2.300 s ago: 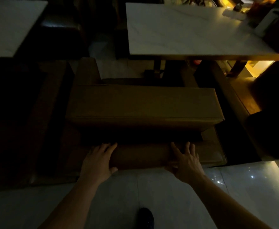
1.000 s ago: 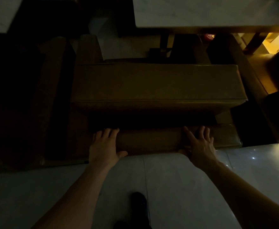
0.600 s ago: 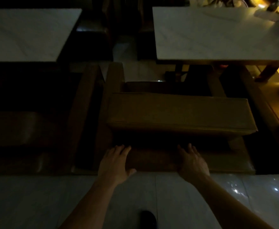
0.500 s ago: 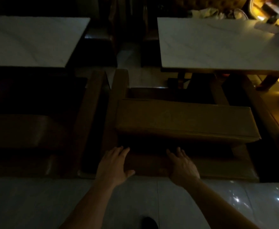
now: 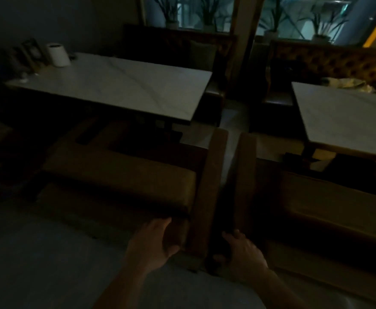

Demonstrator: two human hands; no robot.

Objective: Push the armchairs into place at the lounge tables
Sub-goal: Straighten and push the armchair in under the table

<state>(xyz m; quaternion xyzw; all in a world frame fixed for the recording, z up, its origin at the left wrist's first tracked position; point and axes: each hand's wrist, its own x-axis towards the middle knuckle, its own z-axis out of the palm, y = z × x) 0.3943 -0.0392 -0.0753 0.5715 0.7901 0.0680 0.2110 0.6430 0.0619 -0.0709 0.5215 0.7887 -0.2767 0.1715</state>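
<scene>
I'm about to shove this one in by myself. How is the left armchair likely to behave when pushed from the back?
The left armchair looks wide, low and thickly padded, so probably heavy and unlikely to tip. On the glossy floor it may slide fairly freely. With the left hand near one rear corner, it could swing rather than travel straight.

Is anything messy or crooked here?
Not much. The left armchair sits slightly angled to its table, not square. Both hands are at the chair backs. It is too dark to see spills or damage.

very dim | window glow, top | soft blur | deep shadows
</scene>
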